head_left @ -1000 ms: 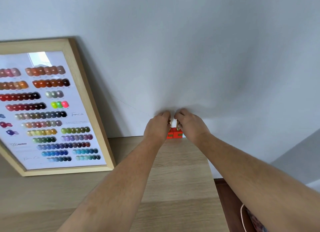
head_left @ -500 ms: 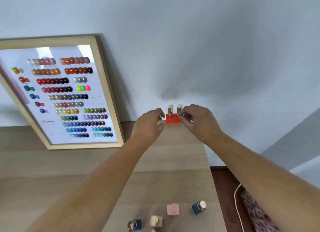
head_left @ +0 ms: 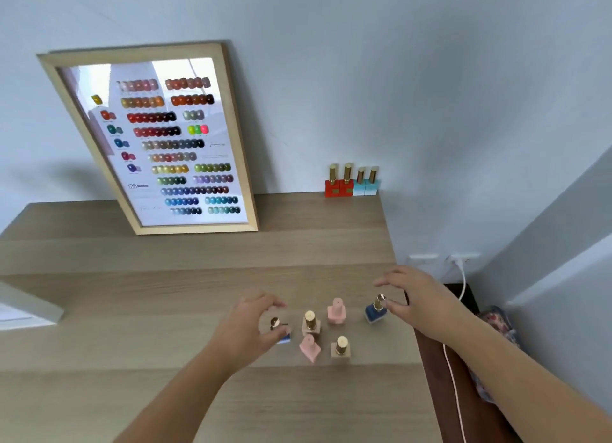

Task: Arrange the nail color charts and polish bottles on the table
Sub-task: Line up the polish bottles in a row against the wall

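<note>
A wood-framed nail color chart (head_left: 155, 144) leans on the wall at the table's back. Two red bottles (head_left: 339, 186) and two light blue bottles (head_left: 366, 185) stand in a row against the wall at the back right. Near me stand several loose bottles: a blue one (head_left: 372, 312), a second blue one (head_left: 281, 333), two pink ones (head_left: 336, 312) and two beige ones (head_left: 310, 325). My left hand (head_left: 246, 326) curls open around the left blue bottle, fingers apart. My right hand (head_left: 410, 297) is open, fingertips at the right blue bottle's gold cap.
The wooden table (head_left: 165, 310) ends at the right near a dark brown surface (head_left: 463, 376). A white cable (head_left: 455, 360) runs down from a wall socket (head_left: 460, 260). A white object (head_left: 23, 307) sits at the left edge. Patterned cloth (head_left: 496, 330) lies at the right.
Both hands let go of the red bottles at the wall and drew back toward me. They now hover at the two blue bottles in the near group. The view tilted down.
</note>
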Action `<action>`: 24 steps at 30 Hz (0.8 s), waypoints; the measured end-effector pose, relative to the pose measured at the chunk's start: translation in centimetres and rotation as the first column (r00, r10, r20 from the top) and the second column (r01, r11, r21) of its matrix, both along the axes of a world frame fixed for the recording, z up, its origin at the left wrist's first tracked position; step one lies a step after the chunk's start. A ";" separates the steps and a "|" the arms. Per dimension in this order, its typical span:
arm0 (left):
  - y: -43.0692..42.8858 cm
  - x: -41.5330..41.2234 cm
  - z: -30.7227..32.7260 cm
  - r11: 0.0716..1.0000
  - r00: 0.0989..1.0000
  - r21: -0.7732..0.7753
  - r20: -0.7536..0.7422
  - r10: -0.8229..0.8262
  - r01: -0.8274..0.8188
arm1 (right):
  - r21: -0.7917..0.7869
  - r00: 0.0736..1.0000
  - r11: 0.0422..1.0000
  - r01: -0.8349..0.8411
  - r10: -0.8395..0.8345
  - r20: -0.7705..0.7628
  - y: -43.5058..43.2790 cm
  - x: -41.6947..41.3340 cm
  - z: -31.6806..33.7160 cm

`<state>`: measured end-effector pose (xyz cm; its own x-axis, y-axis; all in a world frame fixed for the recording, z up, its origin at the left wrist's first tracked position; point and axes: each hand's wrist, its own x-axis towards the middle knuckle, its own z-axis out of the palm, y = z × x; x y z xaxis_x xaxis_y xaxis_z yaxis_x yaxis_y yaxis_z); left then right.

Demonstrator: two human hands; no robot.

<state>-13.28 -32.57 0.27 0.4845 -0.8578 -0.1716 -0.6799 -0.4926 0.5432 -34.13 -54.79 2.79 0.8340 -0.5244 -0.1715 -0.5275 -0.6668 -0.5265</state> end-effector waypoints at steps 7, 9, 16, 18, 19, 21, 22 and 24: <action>0.1 -0.9 -0.6 1.000 1.000 -0.009 -0.007 0.007 -0.007 | -0.025 0.998 1.000 0.005 -0.007 -0.063 1.2 0.3 -1.3; -0.1 -0.4 -0.5 1.000 1.000 -0.011 -0.007 0.021 -0.021 | -0.017 0.997 1.000 -0.001 0.000 -0.080 1.1 0.6 -1.4; -5.9 2.1 2.9 0.996 0.994 -0.076 0.108 -0.030 0.038 | 0.052 0.990 0.991 0.126 -0.129 0.061 -2.5 3.0 0.8; -9.2 2.7 3.7 0.991 0.992 -0.122 0.118 -0.039 0.053 | 0.042 0.982 0.987 0.156 -0.160 0.105 -4.8 4.5 1.6; -11.0 2.9 4.0 0.988 0.992 -0.143 0.120 -0.044 0.061 | 0.042 0.978 0.985 0.168 -0.172 0.118 -5.9 5.3 1.9; -15.0 3.6 4.2 0.983 0.993 -0.170 0.107 -0.051 0.068 | 0.032 0.974 0.982 0.188 -0.191 0.124 -8.6 7.1 2.1; -17.1 3.9 4.2 0.983 0.994 -0.174 0.092 -0.050 0.065 | 0.020 0.973 0.980 0.198 -0.199 0.121 -10.0 8.1 2.0; -21.0 4.5 4.1 0.984 0.996 -0.172 0.079 -0.042 0.055 | -0.011 0.970 0.976 0.215 -0.213 0.116 -12.5 9.8 1.8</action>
